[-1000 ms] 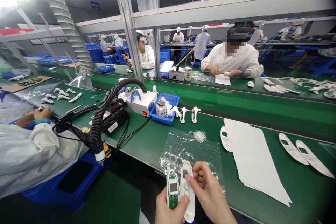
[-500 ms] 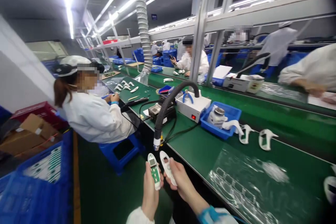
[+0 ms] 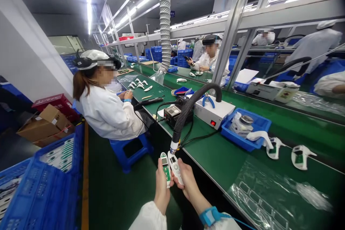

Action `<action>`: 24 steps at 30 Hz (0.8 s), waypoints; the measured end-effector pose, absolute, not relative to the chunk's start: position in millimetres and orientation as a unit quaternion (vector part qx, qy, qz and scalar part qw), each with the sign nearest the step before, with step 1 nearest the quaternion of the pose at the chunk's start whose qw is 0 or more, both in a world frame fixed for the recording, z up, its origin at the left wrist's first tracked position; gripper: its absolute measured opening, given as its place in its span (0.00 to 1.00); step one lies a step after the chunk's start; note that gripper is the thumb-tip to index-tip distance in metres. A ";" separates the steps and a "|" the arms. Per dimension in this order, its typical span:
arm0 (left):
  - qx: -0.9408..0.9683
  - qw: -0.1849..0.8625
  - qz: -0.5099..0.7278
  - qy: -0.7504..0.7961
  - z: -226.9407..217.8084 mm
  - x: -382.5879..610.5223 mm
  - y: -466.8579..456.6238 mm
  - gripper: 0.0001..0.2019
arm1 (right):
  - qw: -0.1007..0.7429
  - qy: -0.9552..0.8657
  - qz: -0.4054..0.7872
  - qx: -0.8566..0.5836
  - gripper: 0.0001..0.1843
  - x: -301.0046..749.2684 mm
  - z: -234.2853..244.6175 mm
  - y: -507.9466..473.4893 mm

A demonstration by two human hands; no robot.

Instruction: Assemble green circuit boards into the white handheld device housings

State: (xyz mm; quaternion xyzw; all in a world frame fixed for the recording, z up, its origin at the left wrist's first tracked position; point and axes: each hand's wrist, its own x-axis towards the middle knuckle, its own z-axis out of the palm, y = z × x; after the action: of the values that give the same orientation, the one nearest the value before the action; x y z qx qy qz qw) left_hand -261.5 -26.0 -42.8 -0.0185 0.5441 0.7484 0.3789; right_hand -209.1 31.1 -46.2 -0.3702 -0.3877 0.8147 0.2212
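Two pieces in hand, one to each side: in the left hand (image 3: 161, 186), clamped between thumb and fingers, a white shell (image 3: 166, 172) with green circuit board and small screen face up; in the right hand (image 3: 188, 178), in a similar close grip, a long white cover (image 3: 176, 169) with dark window and round markings. Held side by side, almost edge to edge, off the near edge of the green bench (image 3: 212, 158). At the cover's upper tip, overlapping in view, the end of a ribbed black hose (image 3: 185, 113) — cannot tell whether touching.

A second ago, in front of the clear plastic sheet (image 3: 269, 190), with left thumb over the cover too; since then, swung well leftward with the view, away from the sheet. Against half a second ago, brought closer together, with a narrower gap between shell and cover. Slightly farther right in view now: white box (image 3: 212, 115), blue tray (image 3: 244, 147) and two white handles on the bench. In fuller view at left, a seated co-worker (image 3: 107, 111) in white.
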 end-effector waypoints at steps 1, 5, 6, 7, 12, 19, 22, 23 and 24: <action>-0.020 0.376 0.750 0.544 -42.0 -264.0 -27.6 0.27 | 0.219 -0.388 0.816 -0.367 0.29 -212.2 -45.0 30.0; -0.021 0.364 0.752 0.549 -41.6 -269.2 -40.9 0.28 | 0.200 -0.389 0.825 -0.356 0.29 -220.3 -43.7 21.4; -0.018 0.368 0.750 0.550 -41.8 -266.9 -44.6 0.28 | 0.197 -0.388 0.827 -0.356 0.29 -217.9 -44.0 19.2; -0.014 0.376 0.747 0.549 -41.9 -262.8 -47.8 0.27 | 0.195 -0.386 0.827 -0.358 0.29 -213.0 -44.3 17.3; 0.009 0.433 0.722 0.540 -38.4 -230.9 -58.1 0.26 | 0.204 -0.305 0.872 -0.324 0.24 -156.7 -36.3 10.1; 0.012 0.486 0.712 0.506 -13.1 -203.6 -62.1 0.25 | 0.224 -0.201 0.903 -0.306 0.27 -80.1 -9.5 -1.6; 0.024 0.503 0.703 0.502 -0.4 -197.4 -62.4 0.25 | 0.232 -0.195 0.908 -0.290 0.26 -65.6 -3.4 -2.6; 0.025 0.508 0.696 0.507 2.9 -195.3 -62.5 0.25 | 0.234 -0.198 0.909 -0.283 0.25 -62.0 -1.9 -2.2; 0.024 0.509 0.689 0.515 5.7 -193.0 -62.6 0.25 | 0.238 -0.203 0.908 -0.277 0.25 -58.9 -0.6 -1.6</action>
State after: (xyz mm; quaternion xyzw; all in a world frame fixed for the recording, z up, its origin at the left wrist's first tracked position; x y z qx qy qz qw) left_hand -193.0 -62.6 5.7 0.0239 0.5150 0.6890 0.5094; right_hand -58.9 -1.6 -0.6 -0.2771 -0.2033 0.9085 0.2379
